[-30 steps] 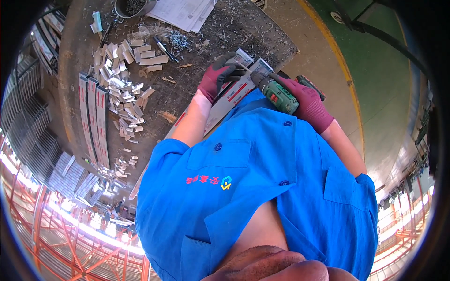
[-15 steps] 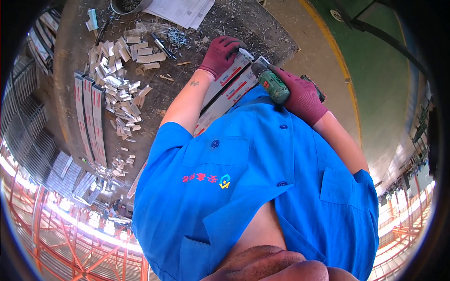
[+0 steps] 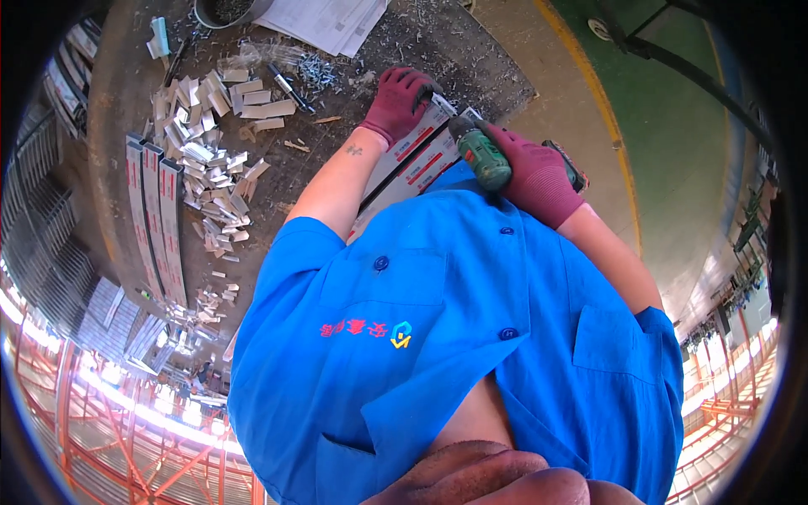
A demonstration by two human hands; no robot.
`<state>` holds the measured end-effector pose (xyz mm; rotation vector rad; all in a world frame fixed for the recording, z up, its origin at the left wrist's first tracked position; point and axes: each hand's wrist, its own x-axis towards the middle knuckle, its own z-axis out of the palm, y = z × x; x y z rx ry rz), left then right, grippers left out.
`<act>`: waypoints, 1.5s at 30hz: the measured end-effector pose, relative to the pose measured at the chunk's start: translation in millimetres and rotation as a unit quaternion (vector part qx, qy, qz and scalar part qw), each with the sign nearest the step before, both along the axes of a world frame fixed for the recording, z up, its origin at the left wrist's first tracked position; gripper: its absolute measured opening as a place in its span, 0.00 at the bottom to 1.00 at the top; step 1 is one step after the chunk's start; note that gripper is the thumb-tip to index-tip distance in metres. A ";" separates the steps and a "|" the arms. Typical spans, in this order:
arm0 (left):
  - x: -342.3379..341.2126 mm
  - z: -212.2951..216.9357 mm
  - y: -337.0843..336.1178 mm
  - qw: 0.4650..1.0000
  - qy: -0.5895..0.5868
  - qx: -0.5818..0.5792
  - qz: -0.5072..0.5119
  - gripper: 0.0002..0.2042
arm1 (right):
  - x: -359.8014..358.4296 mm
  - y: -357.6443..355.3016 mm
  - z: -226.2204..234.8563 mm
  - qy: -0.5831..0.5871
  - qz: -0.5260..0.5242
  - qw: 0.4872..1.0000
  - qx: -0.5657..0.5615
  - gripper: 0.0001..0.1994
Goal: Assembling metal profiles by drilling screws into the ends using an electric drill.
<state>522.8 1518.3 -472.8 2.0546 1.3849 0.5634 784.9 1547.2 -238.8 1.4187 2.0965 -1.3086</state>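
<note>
My right hand (image 3: 543, 172), in a maroon glove, is closed round the grip of a green cordless drill (image 3: 484, 160). The drill's black chuck points toward the ends of the metal profiles. My left hand (image 3: 399, 104), gloved alike, curls its fingers over the end of a metal profile (image 3: 418, 137) with red and white labels. A second labelled profile (image 3: 436, 162) lies beside it, nearer my body, with a dark gap between them. The fingertips of my left hand are partly hidden, and the drill's tip is small in view.
Many small cut metal pieces (image 3: 202, 151) are heaped on the dark workbench (image 3: 324, 156). Several labelled profiles (image 3: 158, 223) lie at the left. Loose screws (image 3: 316, 71), a black-and-silver pen-like tool (image 3: 289, 87), papers (image 3: 324, 25) and a metal bowl (image 3: 227, 12) are toward the far side.
The drill and my right hand have shifted slightly left and nearer my body. My left hand stays at the profile's end. The whole view has shifted a little.
</note>
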 end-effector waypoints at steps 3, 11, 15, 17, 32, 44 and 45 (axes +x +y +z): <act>-0.5 -0.5 1.5 1.000 0.017 -0.008 -0.002 0.19 | -13.1 0.5 -1.4 -0.020 0.019 1.000 -0.005 0.30; 1.2 -0.9 4.4 0.999 0.030 -0.034 0.000 0.18 | -34.0 14.5 -1.6 -0.079 0.049 0.995 -0.041 0.33; 1.6 0.4 4.2 0.999 0.038 -0.037 0.003 0.17 | -43.8 22.0 3.9 -0.090 0.060 0.993 -0.041 0.28; 1.2 -0.8 4.5 0.999 0.035 -0.041 0.007 0.17 | -44.5 25.0 2.7 -0.090 0.061 0.992 -0.062 0.33; -0.5 -2.0 8.7 0.999 0.007 -0.051 -0.006 0.15 | -51.6 50.3 2.1 -0.107 0.059 0.986 -0.115 0.30; -0.8 -1.8 7.9 0.998 -0.008 -0.058 -0.012 0.16 | -50.2 53.6 -1.8 -0.103 0.101 0.986 -0.089 0.29; -1.7 -2.2 6.5 0.998 -0.009 -0.054 -0.008 0.16 | -50.9 51.9 -2.7 -0.103 0.102 0.985 -0.089 0.29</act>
